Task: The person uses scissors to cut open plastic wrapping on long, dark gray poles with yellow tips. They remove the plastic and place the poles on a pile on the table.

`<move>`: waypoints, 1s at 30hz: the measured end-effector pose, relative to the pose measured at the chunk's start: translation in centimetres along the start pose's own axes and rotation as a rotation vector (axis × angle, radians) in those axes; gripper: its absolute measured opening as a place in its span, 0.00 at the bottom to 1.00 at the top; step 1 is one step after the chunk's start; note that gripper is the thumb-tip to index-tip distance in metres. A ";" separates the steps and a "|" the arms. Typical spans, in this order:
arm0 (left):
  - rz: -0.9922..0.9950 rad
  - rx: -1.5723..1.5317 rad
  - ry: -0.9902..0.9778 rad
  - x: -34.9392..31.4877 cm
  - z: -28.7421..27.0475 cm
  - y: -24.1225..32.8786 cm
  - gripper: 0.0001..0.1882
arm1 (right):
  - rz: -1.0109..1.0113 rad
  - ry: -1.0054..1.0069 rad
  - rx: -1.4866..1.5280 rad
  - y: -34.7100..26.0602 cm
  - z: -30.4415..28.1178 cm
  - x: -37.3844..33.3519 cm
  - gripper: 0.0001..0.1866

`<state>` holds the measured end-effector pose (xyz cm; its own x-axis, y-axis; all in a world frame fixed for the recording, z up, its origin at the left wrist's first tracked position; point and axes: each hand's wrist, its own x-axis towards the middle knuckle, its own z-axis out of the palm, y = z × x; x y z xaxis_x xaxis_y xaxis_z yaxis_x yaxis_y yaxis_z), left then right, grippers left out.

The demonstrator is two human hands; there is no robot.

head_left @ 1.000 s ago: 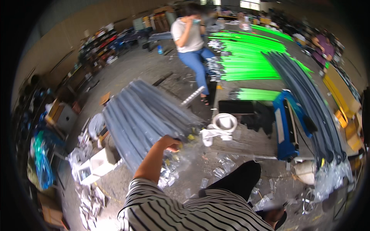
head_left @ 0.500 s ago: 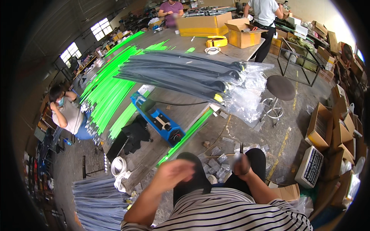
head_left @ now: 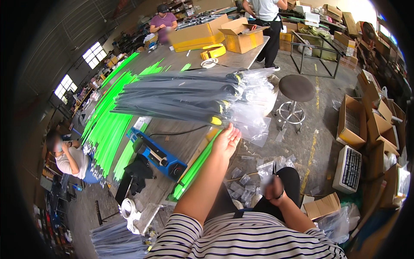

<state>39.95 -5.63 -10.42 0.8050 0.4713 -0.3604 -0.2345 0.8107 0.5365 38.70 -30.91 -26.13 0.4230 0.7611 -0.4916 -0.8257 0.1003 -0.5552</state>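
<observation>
My left hand (head_left: 227,140) reaches forward over the table's near edge, its fingers curled at the edge of a clear plastic bag (head_left: 254,129). That bag sleeves the nearest of several long dark grey bundles (head_left: 172,108), which lie side by side across the table with yellow pieces at their right ends. Low over my right thigh, my right hand (head_left: 273,188) is closed around a dark tool (head_left: 274,167) with thin upright prongs; its handle is hidden and the hand is blurred, so I cannot tell its exact kind.
Bright green rods (head_left: 103,125) cover the table's left part. A blue machine (head_left: 159,155) stands nearer me, beside a white tape roll (head_left: 128,208). Open cardboard boxes (head_left: 243,39) sit at the back. A round stool (head_left: 297,88) stands right; small plastic bags (head_left: 246,187) litter the floor.
My left hand has moved forward and right, from above my lap to the bag's edge. My right hand stays low with the tool. The view has shifted, moving the table leftward.
</observation>
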 end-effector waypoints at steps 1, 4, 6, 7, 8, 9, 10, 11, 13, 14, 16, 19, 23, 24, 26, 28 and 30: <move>0.011 0.031 -0.011 -0.2 0.2 -0.6 0.09 | -0.015 0.032 -0.028 0.0 -0.2 -0.4 0.31; -0.060 0.090 -0.074 -1.0 1.1 -3.4 0.05 | 0.022 0.098 0.010 0.7 -1.1 -0.5 0.30; -0.132 0.136 -0.127 -2.0 1.7 -5.6 0.04 | -0.075 0.135 -0.153 0.8 -0.5 -1.1 0.29; -0.181 0.147 -0.155 -2.5 2.1 -6.7 0.03 | -0.130 0.153 -0.285 0.8 -0.2 -1.4 0.29; -0.212 0.156 -0.176 -2.6 2.0 -7.5 0.03 | -0.200 0.180 -0.437 0.8 0.4 -1.9 0.29; -0.238 0.164 -0.197 -2.7 2.0 -8.1 0.05 | -0.266 0.206 -0.596 0.4 1.3 -2.6 0.30; -0.214 0.143 -0.230 -2.8 2.2 -8.3 0.05 | -0.309 0.200 -0.641 0.2 2.0 -2.9 0.30; -0.189 0.120 -0.261 -3.0 2.3 -8.1 0.05 | -0.318 0.204 -0.663 0.2 2.4 -3.2 0.31; -0.140 0.063 -0.299 -3.1 2.0 -7.1 0.12 | -0.351 0.202 -0.769 -0.1 2.8 -3.8 0.32; -0.183 -0.017 -0.307 -3.2 2.1 -6.6 0.13 | -0.384 0.204 -0.804 -0.2 2.9 -4.2 0.32; -0.247 -0.139 -0.357 -3.7 2.1 -5.3 0.14 | -0.449 0.191 -0.884 -0.4 3.3 -4.7 0.32; -0.237 -0.078 -0.253 -3.7 2.3 -5.3 0.14 | -0.502 0.161 -0.805 -1.2 5.7 -5.3 0.34; -0.221 0.117 -0.254 -3.9 2.5 -6.3 0.08 | -0.556 0.174 -0.875 -1.8 7.8 -5.5 0.38; -0.200 0.141 -0.235 -4.4 3.2 -6.4 0.05 | -0.563 0.184 -0.873 -1.9 8.4 -5.7 0.38; -0.157 0.226 -0.214 -4.7 3.4 -7.0 0.07 | -0.520 0.203 -0.848 -2.1 9.2 -6.1 0.37; -0.149 0.282 -0.178 -4.8 3.7 -7.8 0.08 | -0.549 0.281 -0.862 -1.8 8.9 -5.9 0.36; -0.160 0.307 -0.112 -4.7 3.6 -8.6 0.08 | -0.560 0.302 -0.839 -2.2 9.4 -6.0 0.34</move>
<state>40.16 -16.05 -10.64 0.8771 0.2921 -0.3812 0.0599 0.7210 0.6904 34.46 -29.66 -15.69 0.8351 0.5402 -0.1038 -0.0093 -0.1748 -0.9846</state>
